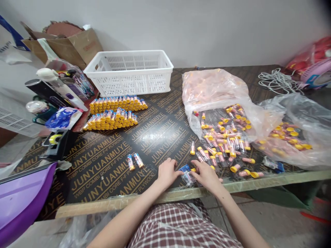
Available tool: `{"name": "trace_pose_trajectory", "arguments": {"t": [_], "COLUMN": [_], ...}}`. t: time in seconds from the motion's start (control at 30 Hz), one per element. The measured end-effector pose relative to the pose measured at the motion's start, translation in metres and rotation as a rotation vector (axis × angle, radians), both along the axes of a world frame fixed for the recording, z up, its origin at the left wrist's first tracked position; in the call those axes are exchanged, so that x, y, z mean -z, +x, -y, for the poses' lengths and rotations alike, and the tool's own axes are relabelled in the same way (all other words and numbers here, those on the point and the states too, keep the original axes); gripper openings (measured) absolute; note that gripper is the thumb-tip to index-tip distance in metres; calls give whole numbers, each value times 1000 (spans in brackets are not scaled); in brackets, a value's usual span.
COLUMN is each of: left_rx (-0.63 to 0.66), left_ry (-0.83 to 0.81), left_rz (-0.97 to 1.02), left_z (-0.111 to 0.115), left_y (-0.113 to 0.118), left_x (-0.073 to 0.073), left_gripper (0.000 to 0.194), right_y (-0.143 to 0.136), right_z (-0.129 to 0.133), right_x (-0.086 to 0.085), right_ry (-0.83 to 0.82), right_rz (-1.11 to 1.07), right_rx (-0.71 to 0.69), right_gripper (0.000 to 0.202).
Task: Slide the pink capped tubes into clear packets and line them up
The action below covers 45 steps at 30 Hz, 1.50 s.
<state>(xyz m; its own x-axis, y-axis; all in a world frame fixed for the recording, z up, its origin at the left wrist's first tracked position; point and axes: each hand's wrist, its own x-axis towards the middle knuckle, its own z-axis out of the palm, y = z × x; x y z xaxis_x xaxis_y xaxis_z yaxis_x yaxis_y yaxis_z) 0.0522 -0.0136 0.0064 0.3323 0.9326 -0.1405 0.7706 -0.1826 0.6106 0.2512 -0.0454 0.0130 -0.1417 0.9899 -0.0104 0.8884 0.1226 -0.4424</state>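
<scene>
Two-handed on blue piece (pixel 186 176), between left hand (pixel 167 172), right hand (pixel 206 175); cannot tell if pinched; apparently labelling, next likely needing alignment.

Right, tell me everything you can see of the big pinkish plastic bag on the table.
The big pinkish plastic bag looks like thin, crinkled, see-through film, slumped on the dark printed table with its open mouth toward the person. Pink and yellow show hazily through its bulging rear part. Yellow-capped tubes lie in its mouth and spill out onto the table. Its right edge meets another clear bag; overlap is hard to make out. The right hand is in front of it, not touching.
</scene>
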Motion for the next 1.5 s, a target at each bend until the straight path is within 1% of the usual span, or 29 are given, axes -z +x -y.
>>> {"name": "trace_pose_trajectory", "arguments": {"t": [0.03, 0.1, 0.2, 0.3, 0.4, 0.5, 0.57, 0.67, 0.77, 0.83, 0.9, 0.93, 1.0, 1.1, 1.2, 1.27, 1.33, 1.4, 1.43, 1.5], "left_rx": [12, 22, 14, -11, -32, -15, 25, 82, 99, 114, 110, 91, 4, -196, -379, -428, -389, -298, -247, -145], "left_ry": [-6, -25, -60, -69, -80, -82, -73, -58, -46, -6, 48, 58, 0, -207, -355, -412, -456, -472, -456, -346], "left_rz": [-39, -83, -80, -25, 52, 142, 167, 150, 127, 118, 158, 203, 345, 615, 858, 934, 906, 787, 706, 520], "left_z": [1, 1, -2, -4, -4, -4, -4, -3, -1, 2, 4, 4, 2, -7, -18, -24, -25, -24, -23, -19], "left_y": [7, 14, 13, 10, 7, 6, 4, 3, 3, 2, 2, 1, -2, -9, -20, -26, -29, -27, -25, -19], "left_x": [2, 5, 5, 7, 10, 11, 11, 10, 10, 9, 8, 8, 6, 2, -2, -3, -3, -2, -1, 1], "left_gripper": [26, 19, 10, 10, 10, 7, 8, 13, 13, 10, 7, 6, 6, 7, 18, 26, 29, 22, 16, 8], "right_y": [0, 0, 2, 4, 5, 5, 4, 3, 1, -2, -5, -7, -10, -17, -24, -28, -30, -31, -31, -31], "right_z": [0, 1, 1, -1, -4, -5, -5, -5, -5, -6, -6, -6, -5, -3, -2, -2, -2, -2, -2, -2], "right_x": [-1, -4, -10, -15, -19, -22, -23, -23, -20, -19, -19, -19, -22, -26, -29, -30, -29, -27, -27, -25], "right_ry": [-13, -44, -85, -75, -46, -15, 8, 42, 79, 114, 140, 145, 151, 151, 160, 174, 178, 169, 161, 147], "right_rz": [-33, -107, -233, -386, -564, -713, -771, -819, -857, -885, -908, -917, -930, -952, -984, -993, -996, -1006, -1013, -1023], "right_rx": [14, 52, 140, 224, 262, 288, 315, 368, 419, 437, 440, 437, 432, 410, 382, 366, 356, 351, 348, 341], "right_gripper": [33, 33, 35, 35, 33, 29, 26, 24, 25, 26, 26, 26, 25, 26, 27, 26, 25, 24, 24, 23]}}
